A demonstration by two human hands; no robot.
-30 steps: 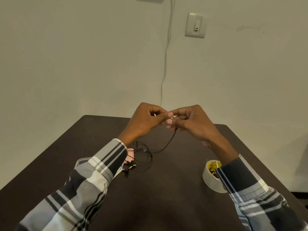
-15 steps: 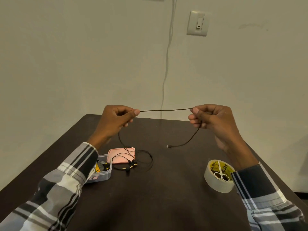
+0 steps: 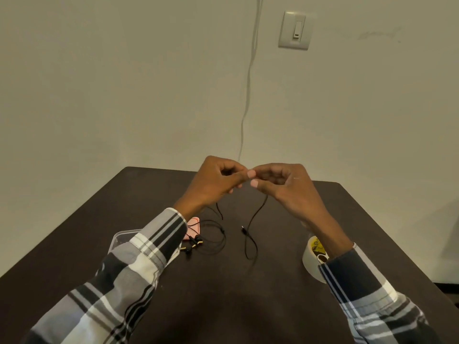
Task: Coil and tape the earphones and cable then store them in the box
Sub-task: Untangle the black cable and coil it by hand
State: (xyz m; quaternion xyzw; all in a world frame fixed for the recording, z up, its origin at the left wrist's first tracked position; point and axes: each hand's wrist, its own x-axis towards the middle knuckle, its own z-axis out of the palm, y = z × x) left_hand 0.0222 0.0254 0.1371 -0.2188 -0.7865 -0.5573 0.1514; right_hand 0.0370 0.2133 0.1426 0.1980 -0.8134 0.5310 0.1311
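Observation:
My left hand point(image 3: 215, 186) and my right hand point(image 3: 288, 188) meet above the dark table point(image 3: 260, 306), fingertips touching, both pinching a thin black earphone cable point(image 3: 253, 219). One stretch of it hangs from my right hand and loops down onto the table. Another stretch drops from my left hand to the black-and-yellow earbuds point(image 3: 195, 243) lying in a loose coil. A clear plastic box point(image 3: 121, 240) with a pink lid point(image 3: 193, 227) beside it sits behind my left sleeve, mostly hidden. A roll of tape point(image 3: 313, 259) stands by my right wrist.
The table's far edge meets a pale wall with a light switch point(image 3: 294, 31) and a white wire point(image 3: 249, 83) running down it. Open tabletop lies in front of me between my sleeves.
Half a second ago my hands were spread apart with the cable stretched taut between them. They have come together again, and the slack cable now hangs in a loop onto the table.

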